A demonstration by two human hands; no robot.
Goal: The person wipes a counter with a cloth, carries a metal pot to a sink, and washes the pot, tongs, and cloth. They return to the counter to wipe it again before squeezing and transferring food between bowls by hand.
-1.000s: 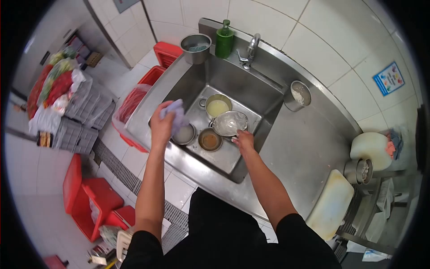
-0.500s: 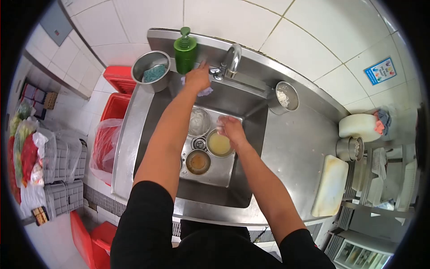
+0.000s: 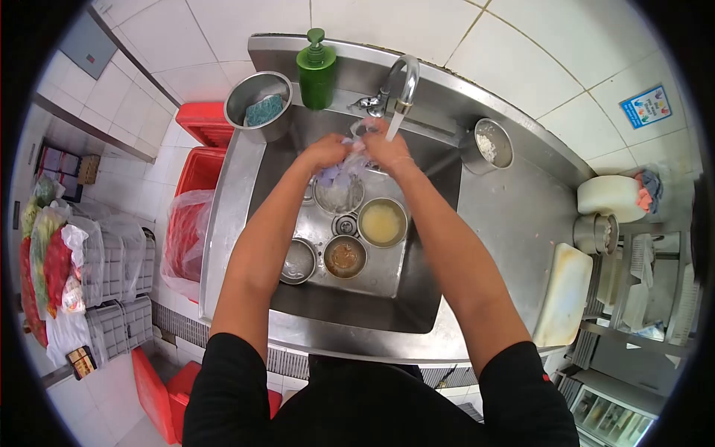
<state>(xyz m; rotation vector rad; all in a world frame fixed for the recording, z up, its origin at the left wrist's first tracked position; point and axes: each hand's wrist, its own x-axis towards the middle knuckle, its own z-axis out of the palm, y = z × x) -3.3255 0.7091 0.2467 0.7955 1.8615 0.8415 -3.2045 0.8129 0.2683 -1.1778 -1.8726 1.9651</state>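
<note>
Close together under the tap (image 3: 407, 82), my two hands are closed on a thin, crumpled, lilac and clear filmy thing, perhaps a cloth or plastic. My left hand (image 3: 325, 151) grips its left side and my right hand (image 3: 386, 147) the right. Water (image 3: 395, 125) runs from the spout onto my right hand. The filmy thing (image 3: 344, 173) hangs over a round metal bowl (image 3: 339, 200) with whitish contents, partly hidden. Nearby in the sink stand a bowl of yellowish liquid (image 3: 383, 223), a bowl with brownish liquid (image 3: 345, 257) and another metal bowl (image 3: 298, 262).
A green pump bottle (image 3: 316, 74) and a metal pot (image 3: 259, 104) with a blue-green scrubber stand behind the sink at left. At right are a metal container (image 3: 488, 147) with white bits and a cutting board (image 3: 564, 296). A lined red bin (image 3: 190, 238) stands left.
Water now flows from the tap. My left hand has come from beside the tap handle toward my right hand, which has moved up from above the yellowish bowl. Both now hold the filmy thing.
</note>
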